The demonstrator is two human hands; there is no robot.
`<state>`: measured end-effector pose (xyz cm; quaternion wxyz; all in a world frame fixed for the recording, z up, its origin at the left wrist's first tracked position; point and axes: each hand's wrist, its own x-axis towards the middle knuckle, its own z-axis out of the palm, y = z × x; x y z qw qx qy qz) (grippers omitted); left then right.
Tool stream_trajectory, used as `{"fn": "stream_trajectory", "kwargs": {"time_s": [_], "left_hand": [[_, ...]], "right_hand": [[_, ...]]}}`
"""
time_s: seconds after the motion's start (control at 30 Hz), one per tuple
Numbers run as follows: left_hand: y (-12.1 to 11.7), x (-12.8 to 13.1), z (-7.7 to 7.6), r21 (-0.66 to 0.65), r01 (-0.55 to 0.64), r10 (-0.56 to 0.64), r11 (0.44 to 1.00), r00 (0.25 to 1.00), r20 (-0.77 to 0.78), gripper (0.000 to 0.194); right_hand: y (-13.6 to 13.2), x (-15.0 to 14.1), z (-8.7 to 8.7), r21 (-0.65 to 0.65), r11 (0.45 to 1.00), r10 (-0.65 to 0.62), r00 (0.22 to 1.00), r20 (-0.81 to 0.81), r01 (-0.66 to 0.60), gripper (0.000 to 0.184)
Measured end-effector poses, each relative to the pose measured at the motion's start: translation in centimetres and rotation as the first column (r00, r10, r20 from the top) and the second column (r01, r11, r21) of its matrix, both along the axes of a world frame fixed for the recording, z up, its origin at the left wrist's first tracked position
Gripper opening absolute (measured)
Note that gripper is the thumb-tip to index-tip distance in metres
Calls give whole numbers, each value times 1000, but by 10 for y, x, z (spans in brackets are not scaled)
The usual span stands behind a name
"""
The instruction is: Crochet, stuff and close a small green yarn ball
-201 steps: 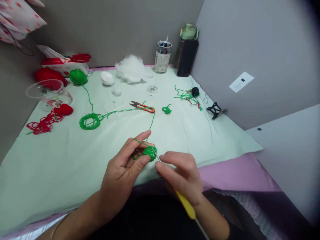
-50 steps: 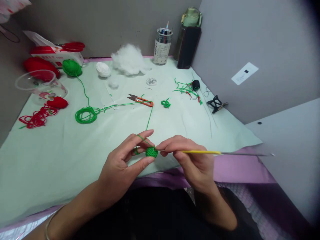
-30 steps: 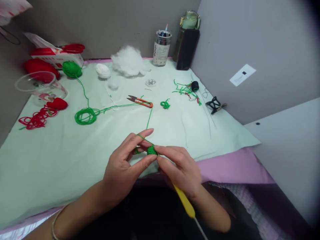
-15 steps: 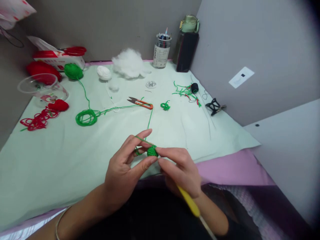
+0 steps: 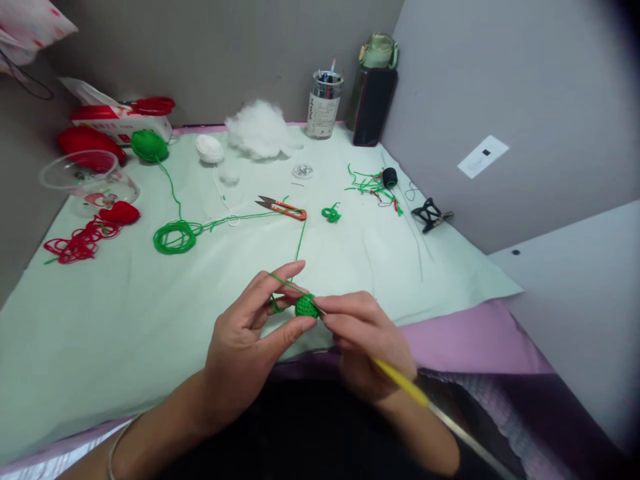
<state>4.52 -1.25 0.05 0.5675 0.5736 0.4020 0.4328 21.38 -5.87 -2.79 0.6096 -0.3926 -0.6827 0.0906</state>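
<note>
My left hand (image 5: 260, 327) pinches a small green crochet piece (image 5: 307, 306) between thumb and fingers, above the front of the table. Green yarn (image 5: 301, 240) runs over its raised index finger and loops round the lower fingers. My right hand (image 5: 373, 340) is closed round a crochet hook with a yellow handle (image 5: 401, 381), whose thin shaft meets the right side of the piece. The hook's tip is hidden at the stitches. Past the hands lie orange-handled thread snips (image 5: 281, 207) and a small tangle of green yarn (image 5: 331, 213).
On the left are a coil of green yarn (image 5: 175, 238), a green ball (image 5: 149, 145), red yarn (image 5: 75, 245) and a clear plastic cup (image 5: 90, 177). White stuffing (image 5: 260, 130), a pen jar (image 5: 324, 107) and a phone (image 5: 375, 107) stand at the back. A black stand (image 5: 429, 215) sits right.
My right hand has shifted slightly right, and the hook's yellow handle has swung rightward to a flatter slant. My left hand holds the green piece almost where it was.
</note>
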Motion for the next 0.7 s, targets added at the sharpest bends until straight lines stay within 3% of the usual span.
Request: {"fn": "stream_trajectory", "kwargs": {"time_s": [0.1,0.17,0.33,0.47,0.57,0.7], "left_hand": [[-2,1,3,-38,-22,22,999,1000,0,50],[-2,-1,2,-18,-22,22,1000,1000,-9,50],[-1,-5,-7,130,-4,9,992,999,-36,58],[1,-6,-9,201,18,-6,979,998,-60,60],[0,-5,-9,191,7,2,982,999,-48,59],[-4,-4,-7,81,23,-24,996,1000,17,54]], "right_hand": [[-7,1,-2,95,991,-112,967,228,92,38],[-8,2,-2,115,988,-128,957,259,101,39],[0,1,-1,37,999,-24,1000,-2,24,26],[2,-2,-2,46,998,-29,999,-42,31,25],[-2,-3,-1,96,990,-113,984,139,101,24],[-8,-4,-5,199,960,-257,901,350,197,28]]}}
